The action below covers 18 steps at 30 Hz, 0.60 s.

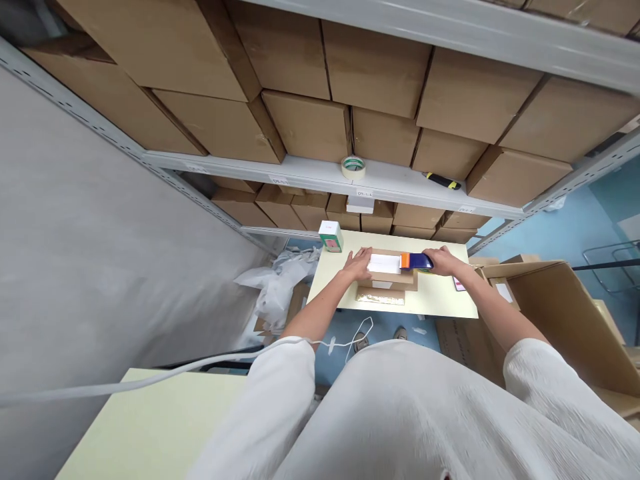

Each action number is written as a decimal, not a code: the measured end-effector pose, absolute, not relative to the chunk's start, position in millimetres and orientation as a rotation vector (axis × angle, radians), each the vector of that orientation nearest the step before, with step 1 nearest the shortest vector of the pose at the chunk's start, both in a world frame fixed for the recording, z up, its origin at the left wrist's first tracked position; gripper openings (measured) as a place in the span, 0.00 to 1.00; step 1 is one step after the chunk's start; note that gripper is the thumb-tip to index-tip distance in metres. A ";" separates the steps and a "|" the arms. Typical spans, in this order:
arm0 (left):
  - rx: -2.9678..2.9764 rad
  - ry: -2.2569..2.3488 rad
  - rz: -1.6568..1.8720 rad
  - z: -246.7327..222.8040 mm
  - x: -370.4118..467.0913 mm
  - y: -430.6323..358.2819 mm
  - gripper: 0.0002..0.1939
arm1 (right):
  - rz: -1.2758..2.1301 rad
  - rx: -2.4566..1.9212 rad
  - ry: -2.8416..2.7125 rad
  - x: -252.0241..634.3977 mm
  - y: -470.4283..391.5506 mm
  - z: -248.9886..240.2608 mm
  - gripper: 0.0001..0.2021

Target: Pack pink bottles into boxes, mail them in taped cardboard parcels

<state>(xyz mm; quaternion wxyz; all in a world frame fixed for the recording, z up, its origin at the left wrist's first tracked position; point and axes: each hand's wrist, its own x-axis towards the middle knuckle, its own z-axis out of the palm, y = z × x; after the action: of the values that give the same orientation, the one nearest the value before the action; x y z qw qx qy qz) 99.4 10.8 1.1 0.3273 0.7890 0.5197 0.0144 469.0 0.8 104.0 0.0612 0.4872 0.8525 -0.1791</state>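
At lower centre of the frame, the left hand (357, 262) lies flat, fingers spread, on a white sheet atop a cardboard box (386, 284) on the tabletop (440, 300). The right hand (445, 261) has fingers clamped on a blue-and-orange tool (416, 261) over the box. Behind, a small white-green box (331, 236); higher, a tape roll (353, 167) on the shelf (300, 175).

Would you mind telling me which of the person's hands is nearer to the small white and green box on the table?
Left. The left hand lies on the cardboard box, just right of the small box; the right hand is further right, at the blue and orange tool.
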 end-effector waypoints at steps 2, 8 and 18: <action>2.090 1.363 -0.005 3.7 100.3 11.3 0.65 | -0.505 1.520 2.545 501.6 -6.9 98.8 0.13; 2.134 1.407 -0.201 15.0 105.7 12.7 0.65 | -0.408 1.574 2.385 578.4 -25.0 79.2 0.13; 2.128 1.452 -0.272 25.5 111.9 12.1 0.66 | -0.397 1.511 2.365 586.7 -23.8 60.4 0.14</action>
<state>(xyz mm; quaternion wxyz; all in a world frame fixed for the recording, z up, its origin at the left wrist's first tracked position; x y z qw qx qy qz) 111.9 12.1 25.5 0.2720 0.7906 0.5392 -0.1011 586.7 -23.8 60.4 0.1529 0.5268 0.8246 -0.1384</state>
